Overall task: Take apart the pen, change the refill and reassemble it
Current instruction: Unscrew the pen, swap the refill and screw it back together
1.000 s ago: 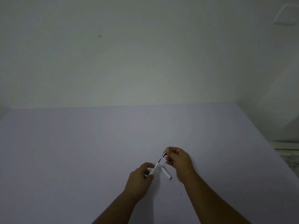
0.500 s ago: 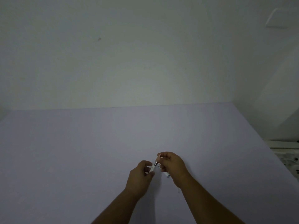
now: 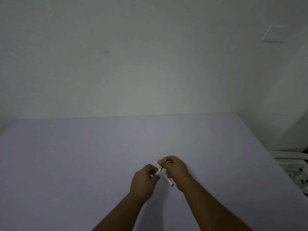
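Observation:
My left hand [image 3: 144, 181] grips the white pen barrel [image 3: 158, 172], which points up and to the right. My right hand [image 3: 175, 170] pinches the barrel's upper end, its fingers closed over the refill or tip there; which part it holds is hidden. A second white pen piece [image 3: 168, 179] with a dark end lies on the lilac table [image 3: 83, 164] between my hands, just under my right palm. A thin pale refill [image 3: 182, 196] lies on the table below my right wrist.
A bare pale wall rises behind the table. The table's right edge runs diagonally, and beyond it stands a white object with dark holes [image 3: 298, 175]. A white wall plate [image 3: 274, 33] sits at the upper right.
My right hand has come down and left to the barrel's end, so the dark refill section seen sticking out a second ago no longer shows. The left hand has barely moved.

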A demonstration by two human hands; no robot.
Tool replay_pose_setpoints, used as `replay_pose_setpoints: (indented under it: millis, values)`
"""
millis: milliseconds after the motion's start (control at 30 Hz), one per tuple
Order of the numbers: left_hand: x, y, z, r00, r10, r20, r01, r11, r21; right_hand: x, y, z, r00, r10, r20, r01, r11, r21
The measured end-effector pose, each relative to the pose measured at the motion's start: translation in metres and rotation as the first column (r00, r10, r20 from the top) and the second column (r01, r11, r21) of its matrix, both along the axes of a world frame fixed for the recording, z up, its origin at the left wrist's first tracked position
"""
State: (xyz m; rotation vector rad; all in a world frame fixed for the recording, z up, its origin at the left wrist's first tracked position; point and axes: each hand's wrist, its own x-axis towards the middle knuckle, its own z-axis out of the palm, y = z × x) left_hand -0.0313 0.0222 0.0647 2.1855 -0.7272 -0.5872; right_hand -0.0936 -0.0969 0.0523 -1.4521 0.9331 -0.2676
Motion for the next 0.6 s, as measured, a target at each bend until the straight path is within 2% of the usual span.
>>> replay_pose_setpoints:
  millis: [167,300,333,467,500,600]
  values:
    - [-0.004,0.000,0.010,1.000,-0.010,0.008,0.011,1.000,-0.014,0.002,-0.001,0.010,0.994,0.035,-0.101,-0.048,0.990,-0.133]
    - [0.001,-0.001,0.016,1.000,0.020,0.010,-0.020,1.000,-0.009,0.000,-0.003,0.017,0.997,0.064,0.035,-0.065,0.998,0.021]
    - [0.002,-0.001,0.018,1.000,0.021,0.016,-0.021,1.000,-0.007,-0.001,-0.004,0.018,0.996,0.076,0.053,-0.077,0.997,0.016]
    - [-0.001,-0.003,0.021,1.000,0.003,0.031,-0.003,1.000,-0.004,0.001,-0.005,0.019,0.996,0.016,-0.087,-0.024,0.995,-0.094]
    - [-0.001,-0.004,0.022,1.000,0.006,0.030,-0.006,1.000,-0.007,0.002,-0.005,0.019,0.996,0.014,-0.086,-0.020,0.997,-0.076]
    - [0.002,-0.005,0.023,0.999,0.026,0.034,-0.026,1.000,-0.005,0.000,-0.007,0.023,0.996,0.044,0.075,-0.051,0.994,0.094]
